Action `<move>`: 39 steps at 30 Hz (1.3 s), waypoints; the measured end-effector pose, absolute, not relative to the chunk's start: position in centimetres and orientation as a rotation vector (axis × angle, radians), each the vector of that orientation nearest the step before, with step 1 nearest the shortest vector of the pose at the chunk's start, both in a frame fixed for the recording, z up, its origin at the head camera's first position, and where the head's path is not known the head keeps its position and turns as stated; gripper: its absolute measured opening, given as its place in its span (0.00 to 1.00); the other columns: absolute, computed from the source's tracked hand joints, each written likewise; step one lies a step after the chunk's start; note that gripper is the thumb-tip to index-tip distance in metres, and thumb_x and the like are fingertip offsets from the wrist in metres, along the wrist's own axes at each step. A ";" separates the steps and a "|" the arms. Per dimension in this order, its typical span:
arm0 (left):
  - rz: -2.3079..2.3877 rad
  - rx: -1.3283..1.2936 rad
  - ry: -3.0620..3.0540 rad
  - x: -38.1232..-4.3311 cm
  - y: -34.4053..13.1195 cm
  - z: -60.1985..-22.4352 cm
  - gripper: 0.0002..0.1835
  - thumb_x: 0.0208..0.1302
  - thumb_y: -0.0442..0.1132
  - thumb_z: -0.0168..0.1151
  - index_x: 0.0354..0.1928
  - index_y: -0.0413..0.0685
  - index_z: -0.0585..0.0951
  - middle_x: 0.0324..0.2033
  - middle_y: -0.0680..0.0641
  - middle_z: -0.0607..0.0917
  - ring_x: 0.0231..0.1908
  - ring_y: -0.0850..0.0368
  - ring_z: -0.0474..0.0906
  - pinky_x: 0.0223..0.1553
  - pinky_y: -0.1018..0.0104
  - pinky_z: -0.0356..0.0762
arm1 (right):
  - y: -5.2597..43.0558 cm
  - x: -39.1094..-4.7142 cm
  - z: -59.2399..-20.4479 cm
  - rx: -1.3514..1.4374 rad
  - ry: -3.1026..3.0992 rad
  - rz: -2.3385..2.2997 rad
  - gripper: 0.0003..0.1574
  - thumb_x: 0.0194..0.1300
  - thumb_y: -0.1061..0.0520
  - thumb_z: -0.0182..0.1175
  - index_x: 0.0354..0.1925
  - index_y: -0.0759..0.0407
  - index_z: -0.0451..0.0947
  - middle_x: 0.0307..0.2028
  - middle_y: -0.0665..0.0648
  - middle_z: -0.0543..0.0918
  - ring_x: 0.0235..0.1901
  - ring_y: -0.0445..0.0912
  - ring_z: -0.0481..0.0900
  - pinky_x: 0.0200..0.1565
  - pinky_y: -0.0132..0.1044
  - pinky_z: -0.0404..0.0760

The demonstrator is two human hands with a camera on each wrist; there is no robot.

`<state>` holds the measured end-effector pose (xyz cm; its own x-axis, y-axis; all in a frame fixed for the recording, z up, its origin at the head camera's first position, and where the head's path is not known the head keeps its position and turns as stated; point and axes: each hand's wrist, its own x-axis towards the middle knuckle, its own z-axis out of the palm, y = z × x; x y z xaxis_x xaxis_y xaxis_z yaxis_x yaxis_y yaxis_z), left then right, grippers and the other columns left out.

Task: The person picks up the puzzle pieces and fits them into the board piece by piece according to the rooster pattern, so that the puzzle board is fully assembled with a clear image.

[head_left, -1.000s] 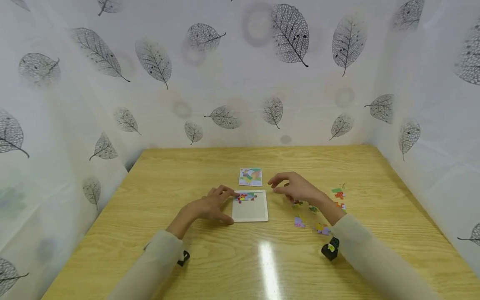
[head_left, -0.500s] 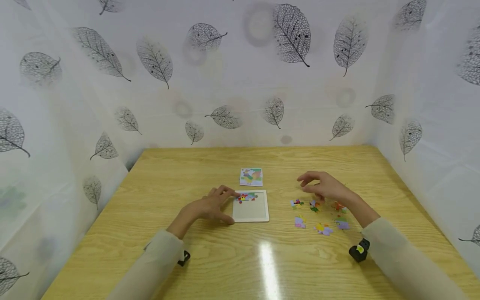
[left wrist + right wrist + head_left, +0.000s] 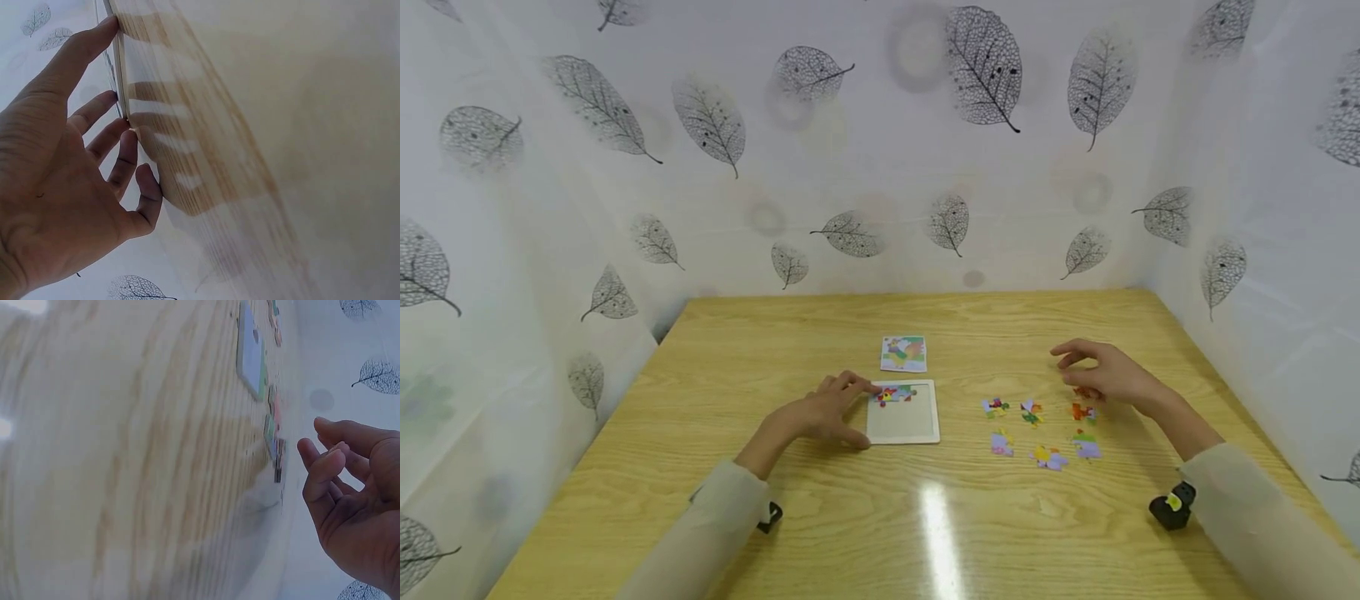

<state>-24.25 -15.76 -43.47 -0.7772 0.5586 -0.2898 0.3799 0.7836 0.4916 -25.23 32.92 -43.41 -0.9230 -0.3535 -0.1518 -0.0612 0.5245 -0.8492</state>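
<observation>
My left hand (image 3: 820,412) rests at the left side of a white puzzle tray (image 3: 902,427), thumb by its near corner and index finger by its far one. In the left wrist view, the fingertips (image 3: 110,26) touch the tray's edge. Some joined jigsaw pieces (image 3: 898,394) fill the tray's upper left. Over the far right of the loose pieces hovers my right hand (image 3: 1112,375), fingers loosely bent and nothing between them. Below it lie a red jigsaw piece (image 3: 1083,412) and a lilac jigsaw piece (image 3: 1086,446); the hand partly covers others.
A square picture card (image 3: 903,354) lies just beyond the tray. Several more loose pieces, among them a yellow and lilac one (image 3: 1048,457), are spread between tray and right hand. A leaf-print curtain (image 3: 880,167) surrounds the wooden table (image 3: 820,533).
My right hand has moved right, from beside the tray to above the far right pieces, uncovering the pieces it passed over. My left hand has stayed at the tray.
</observation>
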 end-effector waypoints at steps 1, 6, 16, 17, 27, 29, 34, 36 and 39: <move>0.576 0.711 2.551 -24.2 -15.7 -43.5 0.46 0.60 0.53 0.78 0.77 0.56 0.66 0.71 0.47 0.63 0.69 0.42 0.59 0.67 0.31 0.63 | 33.4 -25.2 -43.5 -0.335 2.472 -1.347 0.30 0.78 0.61 0.58 0.72 0.68 0.65 0.60 0.74 0.72 0.18 0.46 0.67 0.20 0.40 0.70; 0.574 0.717 2.555 -24.3 -15.7 -43.5 0.46 0.59 0.54 0.78 0.77 0.56 0.66 0.70 0.46 0.64 0.68 0.42 0.60 0.67 0.32 0.64 | 35.1 -24.8 -43.6 -0.325 2.517 -1.311 0.28 0.76 0.65 0.58 0.70 0.69 0.67 0.58 0.75 0.73 0.18 0.46 0.67 0.19 0.39 0.71; 0.573 0.709 2.555 -24.4 -15.7 -43.5 0.47 0.59 0.55 0.78 0.77 0.57 0.65 0.70 0.47 0.64 0.68 0.43 0.60 0.67 0.32 0.64 | 35.6 -24.4 -44.2 -0.244 2.488 -1.290 0.27 0.72 0.60 0.66 0.61 0.71 0.69 0.48 0.68 0.69 0.21 0.44 0.67 0.20 0.37 0.71; 0.573 0.706 2.555 -24.4 -15.7 -43.5 0.47 0.59 0.55 0.78 0.77 0.57 0.65 0.70 0.47 0.64 0.68 0.43 0.60 0.67 0.32 0.64 | 35.6 -24.4 -44.3 -0.242 2.488 -1.286 0.27 0.71 0.59 0.67 0.60 0.71 0.69 0.47 0.67 0.69 0.21 0.44 0.67 0.20 0.37 0.71; 0.572 0.701 2.552 -24.3 -15.6 -43.2 0.47 0.59 0.54 0.78 0.77 0.56 0.65 0.70 0.47 0.64 0.68 0.42 0.60 0.67 0.32 0.63 | 35.0 -24.2 -44.5 -0.257 2.542 -1.249 0.21 0.71 0.61 0.66 0.56 0.71 0.71 0.43 0.63 0.71 0.19 0.43 0.68 0.19 0.38 0.73; 0.576 0.703 2.550 -24.3 -15.6 -43.3 0.47 0.59 0.54 0.78 0.77 0.56 0.65 0.70 0.47 0.64 0.68 0.42 0.60 0.67 0.32 0.63 | 34.9 -24.2 -44.4 -0.256 2.557 -1.238 0.21 0.72 0.62 0.65 0.56 0.71 0.71 0.43 0.63 0.71 0.19 0.43 0.68 0.19 0.38 0.73; 0.578 0.704 2.555 -24.4 -15.6 -43.5 0.47 0.59 0.54 0.78 0.77 0.57 0.66 0.69 0.48 0.65 0.68 0.43 0.60 0.67 0.31 0.63 | 34.7 -24.0 -44.2 -0.251 2.581 -1.225 0.19 0.73 0.60 0.64 0.54 0.70 0.71 0.41 0.63 0.70 0.18 0.44 0.68 0.18 0.38 0.73; 0.574 0.704 2.559 -24.4 -15.6 -43.5 0.47 0.59 0.54 0.78 0.77 0.57 0.66 0.69 0.48 0.65 0.67 0.43 0.60 0.67 0.31 0.63 | 34.6 -23.9 -44.2 -0.245 2.592 -1.218 0.18 0.74 0.59 0.63 0.54 0.69 0.71 0.41 0.63 0.70 0.17 0.45 0.68 0.18 0.38 0.73; 0.571 0.705 2.560 -24.4 -15.7 -43.6 0.47 0.59 0.54 0.78 0.77 0.57 0.66 0.69 0.48 0.65 0.67 0.43 0.60 0.67 0.31 0.63 | 34.7 -23.8 -44.1 -0.262 2.599 -1.215 0.17 0.76 0.61 0.60 0.56 0.70 0.71 0.45 0.66 0.72 0.18 0.45 0.69 0.18 0.39 0.73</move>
<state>-24.38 -15.65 -43.57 -0.7822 0.5540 -0.2850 0.3804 0.7869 0.4859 -23.84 34.74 -44.12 -0.9500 -0.2699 -0.1570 -0.0527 0.6340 -0.7715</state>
